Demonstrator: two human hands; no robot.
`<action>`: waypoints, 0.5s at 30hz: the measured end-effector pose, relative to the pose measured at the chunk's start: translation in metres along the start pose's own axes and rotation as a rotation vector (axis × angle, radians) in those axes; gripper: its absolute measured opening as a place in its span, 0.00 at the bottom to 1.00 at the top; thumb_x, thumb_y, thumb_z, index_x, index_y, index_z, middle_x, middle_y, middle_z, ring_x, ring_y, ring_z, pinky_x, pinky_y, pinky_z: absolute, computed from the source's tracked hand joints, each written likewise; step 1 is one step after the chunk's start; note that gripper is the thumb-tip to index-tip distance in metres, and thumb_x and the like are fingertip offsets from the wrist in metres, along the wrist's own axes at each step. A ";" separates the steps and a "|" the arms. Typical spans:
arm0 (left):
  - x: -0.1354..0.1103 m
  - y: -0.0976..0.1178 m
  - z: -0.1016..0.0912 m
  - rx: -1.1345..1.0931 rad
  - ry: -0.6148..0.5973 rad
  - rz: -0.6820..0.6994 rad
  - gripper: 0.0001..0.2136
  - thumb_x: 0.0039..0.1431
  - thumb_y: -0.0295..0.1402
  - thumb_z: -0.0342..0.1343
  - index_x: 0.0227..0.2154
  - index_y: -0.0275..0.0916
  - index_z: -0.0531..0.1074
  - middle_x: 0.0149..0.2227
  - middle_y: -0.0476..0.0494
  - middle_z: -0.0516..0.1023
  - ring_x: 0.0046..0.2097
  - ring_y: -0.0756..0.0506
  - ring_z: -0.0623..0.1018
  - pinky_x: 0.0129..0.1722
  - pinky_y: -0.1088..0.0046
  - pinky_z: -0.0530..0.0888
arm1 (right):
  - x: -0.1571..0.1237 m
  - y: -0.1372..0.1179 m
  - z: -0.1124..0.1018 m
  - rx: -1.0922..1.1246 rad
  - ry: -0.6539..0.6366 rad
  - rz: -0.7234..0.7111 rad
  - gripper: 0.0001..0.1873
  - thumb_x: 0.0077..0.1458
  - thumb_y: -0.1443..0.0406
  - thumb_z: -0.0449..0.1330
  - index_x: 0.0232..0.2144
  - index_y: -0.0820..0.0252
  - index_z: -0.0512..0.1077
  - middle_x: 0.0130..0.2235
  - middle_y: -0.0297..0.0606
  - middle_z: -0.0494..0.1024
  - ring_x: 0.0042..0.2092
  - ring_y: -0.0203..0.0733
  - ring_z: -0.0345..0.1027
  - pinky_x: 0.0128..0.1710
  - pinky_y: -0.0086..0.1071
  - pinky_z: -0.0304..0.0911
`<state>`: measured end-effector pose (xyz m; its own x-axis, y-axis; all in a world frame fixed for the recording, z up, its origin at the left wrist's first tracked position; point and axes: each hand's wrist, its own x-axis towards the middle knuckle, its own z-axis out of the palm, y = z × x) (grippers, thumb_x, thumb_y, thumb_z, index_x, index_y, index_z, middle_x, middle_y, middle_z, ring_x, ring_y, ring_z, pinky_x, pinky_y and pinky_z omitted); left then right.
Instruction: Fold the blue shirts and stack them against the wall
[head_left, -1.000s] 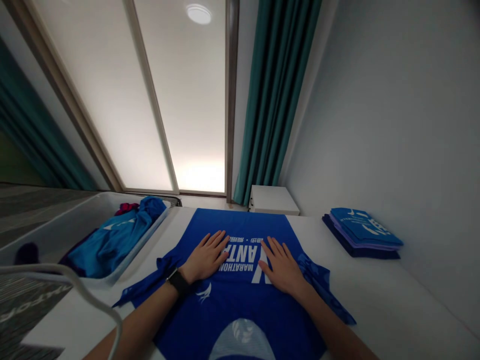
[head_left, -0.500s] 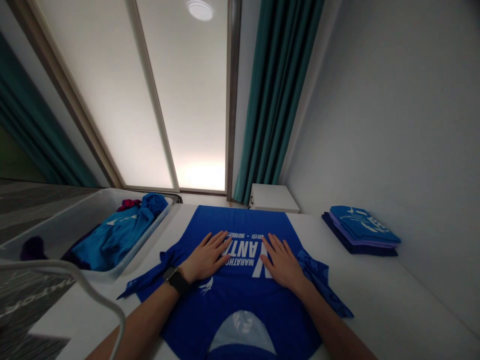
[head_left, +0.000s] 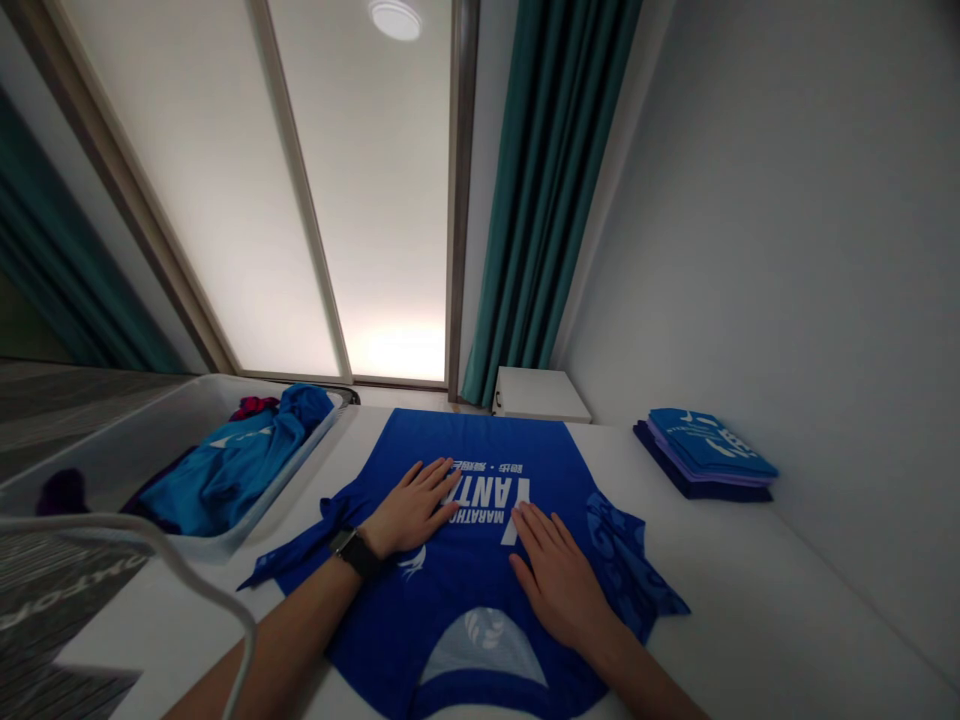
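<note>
A blue T-shirt with white lettering lies spread on the white table, its neckline toward me and its hem at the far side. My left hand, with a dark watch on the wrist, rests flat on the left part of the print, fingers stretched out. On the right side of the chest, my right hand lies flat with fingers extended, just below the large white letter. Both sleeves stick out sideways, somewhat crumpled. Neither hand grips the cloth.
A clear plastic bin with loose blue, red and dark clothes stands at the left. Folded shirts are stacked at the right by the wall. A pale cable crosses the lower left. Beyond the table is a white cabinet.
My right hand has slid toward me over the shirt, uncovering more of the print. My left hand stays about where it was. The view has shifted slightly.
</note>
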<state>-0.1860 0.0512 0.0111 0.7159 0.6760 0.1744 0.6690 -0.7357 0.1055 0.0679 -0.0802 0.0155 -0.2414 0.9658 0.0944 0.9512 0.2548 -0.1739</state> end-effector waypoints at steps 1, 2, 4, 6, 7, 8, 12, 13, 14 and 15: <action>0.000 0.000 -0.001 0.000 -0.005 -0.001 0.26 0.69 0.48 0.36 0.65 0.44 0.55 0.67 0.41 0.55 0.68 0.41 0.55 0.65 0.55 0.53 | -0.002 -0.001 0.000 0.004 -0.006 0.000 0.31 0.67 0.52 0.38 0.66 0.58 0.52 0.68 0.38 0.53 0.68 0.44 0.43 0.67 0.45 0.38; 0.000 0.000 -0.002 0.000 -0.006 -0.001 0.26 0.69 0.48 0.36 0.65 0.44 0.55 0.67 0.41 0.55 0.67 0.41 0.55 0.65 0.55 0.53 | -0.003 -0.002 -0.001 0.007 -0.013 0.001 0.31 0.67 0.52 0.38 0.66 0.57 0.52 0.68 0.38 0.52 0.68 0.44 0.42 0.67 0.46 0.38; 0.001 0.002 -0.004 0.004 0.005 0.003 0.26 0.69 0.48 0.37 0.65 0.44 0.56 0.67 0.41 0.56 0.67 0.41 0.56 0.65 0.55 0.53 | -0.005 -0.004 -0.002 0.010 -0.030 0.019 0.32 0.66 0.51 0.38 0.67 0.56 0.51 0.68 0.37 0.50 0.69 0.46 0.40 0.67 0.47 0.36; 0.000 0.009 -0.007 0.009 0.024 0.007 0.25 0.69 0.47 0.38 0.64 0.43 0.57 0.66 0.41 0.57 0.67 0.41 0.56 0.65 0.55 0.53 | -0.006 -0.007 -0.004 0.014 -0.050 0.055 0.33 0.66 0.50 0.39 0.67 0.57 0.50 0.69 0.37 0.47 0.69 0.48 0.39 0.67 0.48 0.35; -0.001 0.015 -0.009 0.009 0.030 0.010 0.25 0.69 0.47 0.39 0.64 0.43 0.57 0.66 0.40 0.58 0.67 0.41 0.56 0.65 0.55 0.52 | -0.007 -0.009 -0.004 0.018 -0.060 0.067 0.33 0.65 0.49 0.39 0.67 0.57 0.50 0.69 0.37 0.46 0.69 0.48 0.38 0.67 0.48 0.35; -0.003 0.023 -0.011 0.006 0.030 0.019 0.26 0.69 0.47 0.39 0.64 0.42 0.57 0.66 0.40 0.58 0.67 0.41 0.56 0.65 0.55 0.52 | -0.008 -0.012 -0.005 0.023 -0.066 0.072 0.34 0.65 0.49 0.40 0.67 0.58 0.49 0.69 0.37 0.45 0.69 0.48 0.37 0.67 0.48 0.34; -0.019 0.059 -0.017 -0.045 0.001 0.117 0.27 0.68 0.46 0.40 0.66 0.41 0.52 0.67 0.40 0.55 0.68 0.40 0.55 0.65 0.55 0.53 | -0.013 -0.024 -0.003 0.054 -0.081 0.040 0.35 0.64 0.49 0.41 0.68 0.58 0.46 0.69 0.36 0.44 0.69 0.48 0.36 0.67 0.47 0.33; -0.024 0.065 -0.018 -0.059 -0.005 0.143 0.27 0.68 0.46 0.41 0.66 0.41 0.51 0.67 0.40 0.54 0.68 0.40 0.55 0.66 0.55 0.52 | -0.014 -0.026 -0.003 0.057 -0.083 0.038 0.35 0.64 0.48 0.41 0.67 0.58 0.47 0.69 0.36 0.44 0.69 0.48 0.36 0.67 0.48 0.33; -0.029 0.070 -0.019 -0.072 -0.013 0.161 0.27 0.68 0.46 0.42 0.66 0.41 0.50 0.68 0.40 0.53 0.68 0.40 0.55 0.66 0.55 0.52 | -0.015 -0.028 -0.002 0.056 -0.084 0.040 0.35 0.64 0.48 0.41 0.67 0.58 0.47 0.69 0.36 0.44 0.69 0.48 0.36 0.67 0.48 0.33; -0.034 0.072 -0.020 -0.082 -0.023 0.170 0.28 0.68 0.45 0.43 0.67 0.42 0.49 0.68 0.40 0.53 0.68 0.40 0.54 0.66 0.56 0.52 | -0.015 -0.029 -0.002 0.053 -0.084 0.044 0.35 0.64 0.48 0.41 0.67 0.58 0.48 0.69 0.36 0.44 0.69 0.48 0.36 0.67 0.48 0.32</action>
<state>-0.1657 -0.0256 0.0321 0.8221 0.5419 0.1745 0.5203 -0.8396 0.1560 0.0439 -0.1025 0.0212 -0.2170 0.9762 0.0034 0.9504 0.2120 -0.2276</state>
